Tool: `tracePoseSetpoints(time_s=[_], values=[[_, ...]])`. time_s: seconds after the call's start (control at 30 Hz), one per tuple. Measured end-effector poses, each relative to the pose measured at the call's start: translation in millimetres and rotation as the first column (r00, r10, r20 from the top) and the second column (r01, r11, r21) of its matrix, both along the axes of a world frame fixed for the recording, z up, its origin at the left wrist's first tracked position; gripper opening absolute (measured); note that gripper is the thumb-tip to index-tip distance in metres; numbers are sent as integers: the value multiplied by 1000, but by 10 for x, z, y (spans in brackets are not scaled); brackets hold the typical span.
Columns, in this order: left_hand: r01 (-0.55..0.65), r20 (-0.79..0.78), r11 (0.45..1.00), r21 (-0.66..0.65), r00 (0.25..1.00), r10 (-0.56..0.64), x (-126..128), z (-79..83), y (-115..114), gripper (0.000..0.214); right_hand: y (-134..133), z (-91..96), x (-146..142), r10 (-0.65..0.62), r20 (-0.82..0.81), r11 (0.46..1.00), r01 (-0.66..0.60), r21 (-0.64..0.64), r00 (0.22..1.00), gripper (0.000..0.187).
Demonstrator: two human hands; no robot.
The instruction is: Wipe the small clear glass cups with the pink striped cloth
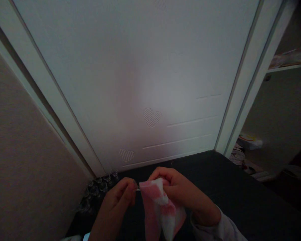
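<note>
A pink and white cloth [160, 211] hangs between my two hands low in the middle of the view. My right hand [180, 192] is closed around its upper edge, fingers curled over the fabric. My left hand [120, 197] is pinched together right at the cloth's top left corner, where something small and shiny shows at the fingertips; I cannot make out what it is. Both hands are above a dark surface [228, 187].
A white door [140, 83] with embossed hearts fills the view ahead, framed in white. A beige wall [20, 150] is at left. Several small clear cups [97, 190] sit at the door's lower left. Shelves [288, 67] with items stand at right.
</note>
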State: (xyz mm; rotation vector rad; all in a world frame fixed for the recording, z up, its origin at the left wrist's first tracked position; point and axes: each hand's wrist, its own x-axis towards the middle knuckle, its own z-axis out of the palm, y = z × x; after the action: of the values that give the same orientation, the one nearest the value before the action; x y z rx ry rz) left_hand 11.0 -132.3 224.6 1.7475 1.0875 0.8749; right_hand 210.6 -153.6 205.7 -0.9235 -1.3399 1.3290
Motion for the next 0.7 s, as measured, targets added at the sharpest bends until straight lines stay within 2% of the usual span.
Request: tracePoseSetpoints(time_s=[0.2,0.37,0.47,0.7], values=[[-69,90,998,-11,993,70,18,41,-59,34,28,-24,-27,17,-65,999,-19,-32,998,12],[62,73,998,-16,995,-61,-87,-50,24,28,52,-4,-34,-1,-109,998,-6,-69,994,9],[99,91,995,-13,991,-97,-120,-93,53,27,54,18,-29,3,-161,996,-18,-88,987,8],[76,67,996,40,995,-79,-164,-121,13,29,49,2,-30,-1,-235,991,-31,-132,972,12]])
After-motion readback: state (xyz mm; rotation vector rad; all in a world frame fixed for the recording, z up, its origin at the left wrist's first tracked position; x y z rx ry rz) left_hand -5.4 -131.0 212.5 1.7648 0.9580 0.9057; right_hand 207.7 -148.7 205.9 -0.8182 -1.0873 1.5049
